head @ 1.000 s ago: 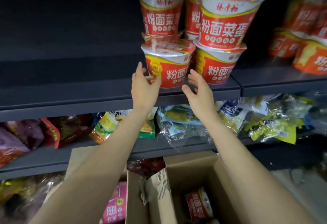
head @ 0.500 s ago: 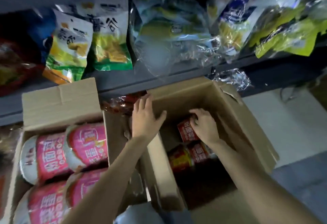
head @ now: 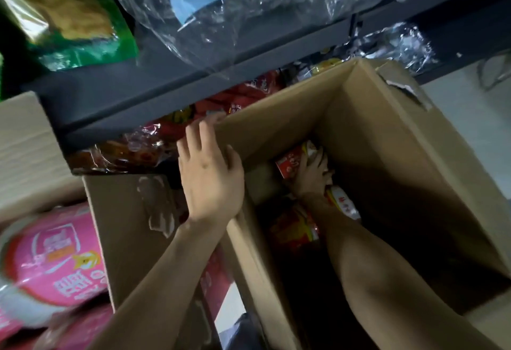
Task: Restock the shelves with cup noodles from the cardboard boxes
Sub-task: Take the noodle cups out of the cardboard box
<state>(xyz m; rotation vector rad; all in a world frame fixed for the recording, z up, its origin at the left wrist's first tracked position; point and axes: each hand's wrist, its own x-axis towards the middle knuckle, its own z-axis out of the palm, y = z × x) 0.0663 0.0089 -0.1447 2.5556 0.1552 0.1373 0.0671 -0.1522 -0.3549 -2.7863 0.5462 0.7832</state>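
Observation:
An open cardboard box (head: 392, 139) stands on the floor below the shelves. Deep inside it lie red cup noodles; my right hand (head: 311, 175) reaches down and curls its fingers over one red cup (head: 290, 164). Another red and yellow cup (head: 296, 230) and a white-topped one (head: 344, 204) lie beside my right forearm. My left hand (head: 211, 178) rests flat with spread fingers on the box's left rim, holding nothing.
A second cardboard box (head: 130, 228) at the left holds pink cup noodles (head: 52, 258). A dark shelf edge (head: 193, 84) runs just above both boxes, with snack bags (head: 69, 17) on it and red packets (head: 154, 145) under it. Pale floor (head: 470, 117) lies at the right.
My hands left the upper shelf and came down to the box. The view dropped and closed in on it. My right hand has gone deeper inside, onto a red cup.

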